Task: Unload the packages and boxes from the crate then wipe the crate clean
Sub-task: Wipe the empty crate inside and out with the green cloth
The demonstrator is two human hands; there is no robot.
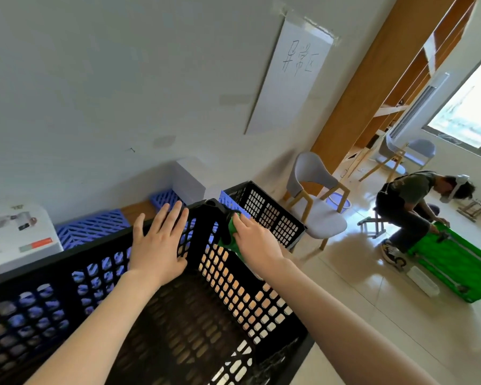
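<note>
The crate (67, 257) at lower center looks emptied, wiping underway: left grip (156, 245) flat on its wall, fingers straight; right grip (254, 243) presses a cloth (231, 243) flat-fingered onto 1 corner.

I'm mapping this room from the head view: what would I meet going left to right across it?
White box → left hand on the black crate → right hand pressing the green cloth → grey chair → crouching person → green case.

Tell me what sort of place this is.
Probably a sorting or storage workroom: black crate and blue crates by the wall, a handwritten sign taped above, another person working on the tiled floor.
</note>
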